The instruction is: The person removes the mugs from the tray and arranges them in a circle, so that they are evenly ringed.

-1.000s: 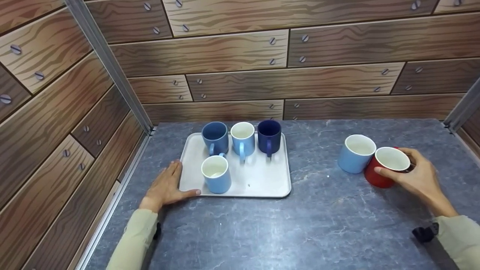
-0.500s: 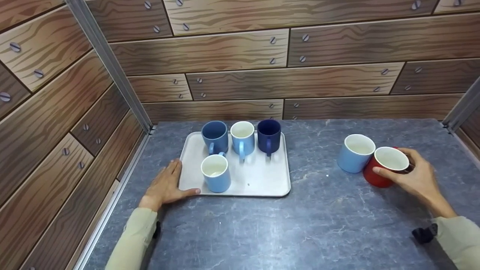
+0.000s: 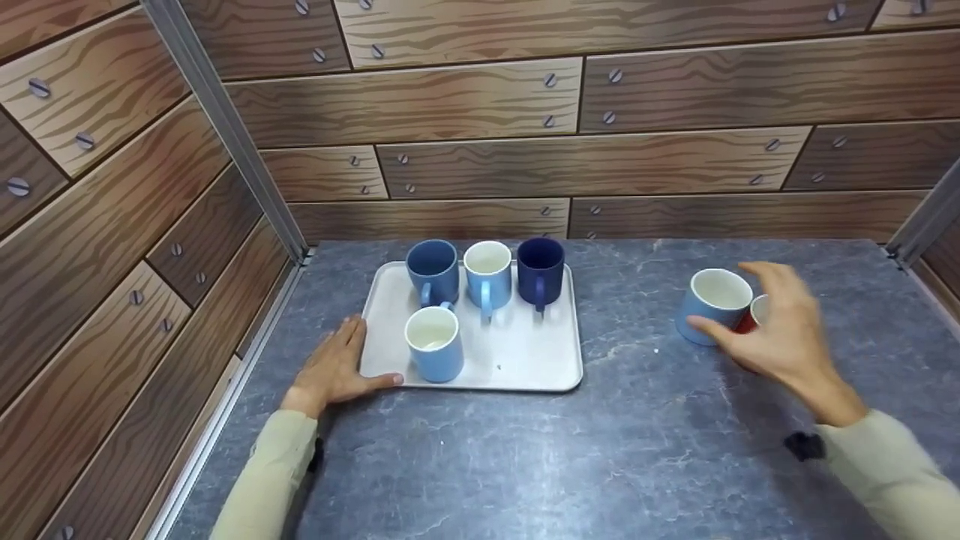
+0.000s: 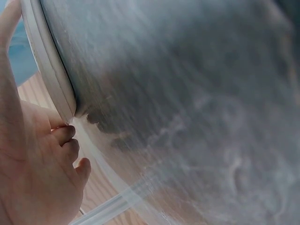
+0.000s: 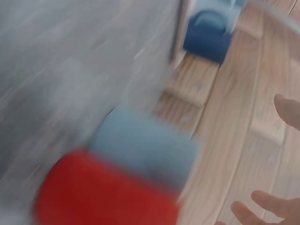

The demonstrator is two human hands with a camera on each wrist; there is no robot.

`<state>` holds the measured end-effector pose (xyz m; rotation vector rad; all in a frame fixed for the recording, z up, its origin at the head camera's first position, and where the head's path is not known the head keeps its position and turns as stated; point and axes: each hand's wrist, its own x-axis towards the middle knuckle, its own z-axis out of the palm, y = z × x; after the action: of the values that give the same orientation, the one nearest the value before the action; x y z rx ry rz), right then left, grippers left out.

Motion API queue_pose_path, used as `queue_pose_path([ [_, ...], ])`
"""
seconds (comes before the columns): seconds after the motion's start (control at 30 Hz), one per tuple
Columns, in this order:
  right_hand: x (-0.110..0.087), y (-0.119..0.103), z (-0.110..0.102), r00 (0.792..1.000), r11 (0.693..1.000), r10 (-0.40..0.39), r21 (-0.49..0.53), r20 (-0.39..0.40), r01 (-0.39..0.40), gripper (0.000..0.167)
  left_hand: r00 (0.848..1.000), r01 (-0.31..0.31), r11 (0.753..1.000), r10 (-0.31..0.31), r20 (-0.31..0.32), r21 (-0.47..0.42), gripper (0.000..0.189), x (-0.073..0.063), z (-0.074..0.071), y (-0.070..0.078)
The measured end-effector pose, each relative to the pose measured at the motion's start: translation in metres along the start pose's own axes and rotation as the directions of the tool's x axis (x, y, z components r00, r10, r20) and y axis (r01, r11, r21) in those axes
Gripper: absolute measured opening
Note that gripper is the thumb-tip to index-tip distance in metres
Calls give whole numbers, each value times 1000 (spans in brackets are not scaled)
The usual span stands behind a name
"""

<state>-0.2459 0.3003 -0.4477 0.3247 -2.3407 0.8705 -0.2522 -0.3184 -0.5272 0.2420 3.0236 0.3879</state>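
Observation:
My left hand (image 3: 334,371) lies spread at the near left corner of a white tray (image 3: 517,356), fingers along its side and thumb at the front edge. Over on the right, my right hand (image 3: 786,341) hovers with thumb and fingers apart, holding nothing. It partly hides a red mug (image 3: 747,323) and is close to a light blue mug (image 3: 703,309) standing beside the red one. In the right wrist view the red mug (image 5: 103,192) and light blue mug (image 5: 145,143) are blurred, with my fingers off to the side of them.
On the tray, a blue mug (image 3: 442,281), a light blue mug (image 3: 495,285) and a navy mug (image 3: 544,281) form the back row. Another light blue mug (image 3: 439,356) stands in front. Wood-patterned walls (image 3: 480,105) bound the grey table (image 3: 525,465).
My right hand has let go of the red mug and moved left, in front of it, to near the light blue mug. The left hand has stayed at the tray corner.

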Motion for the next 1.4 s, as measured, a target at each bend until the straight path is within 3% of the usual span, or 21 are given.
queue_pose_path([
  [0.2, 13, -53, 45, 988, 989, -92, 130, 125, 76, 89, 1000, -7, 1000, 7, -6, 1, 135, 0, 2, -2],
  [0.37, 22, -94, 77, 958, 981, -132, 170, 254, 91, 96, 1000, -13, 1000, 13, -14, -1, 134, 1, 2, -2],
  [0.63, 29, -148, 125, 914, 957, -184, 278, 362, 82, 94, 1000, -12, 1000, 12, -16, 8, 134, 0, 2, -3],
  [0.93, 17, -177, 167, 887, 932, -249, 346, 390, 109, 90, 1000, -5, 1000, 5, -4, 8, 135, 2, 1, -1],
  [1.3, 6, -191, 209, 870, 940, -192, 339, 454, 31, 88, 1000, -1, 1000, 1, -6, 5, 135, 2, 2, -2],
  [1.4, 3, -192, 219, 857, 935, -180, 355, 484, -4, 89, 1000, 3, 1000, -3, -3, 6, 136, 3, 2, -2],
])
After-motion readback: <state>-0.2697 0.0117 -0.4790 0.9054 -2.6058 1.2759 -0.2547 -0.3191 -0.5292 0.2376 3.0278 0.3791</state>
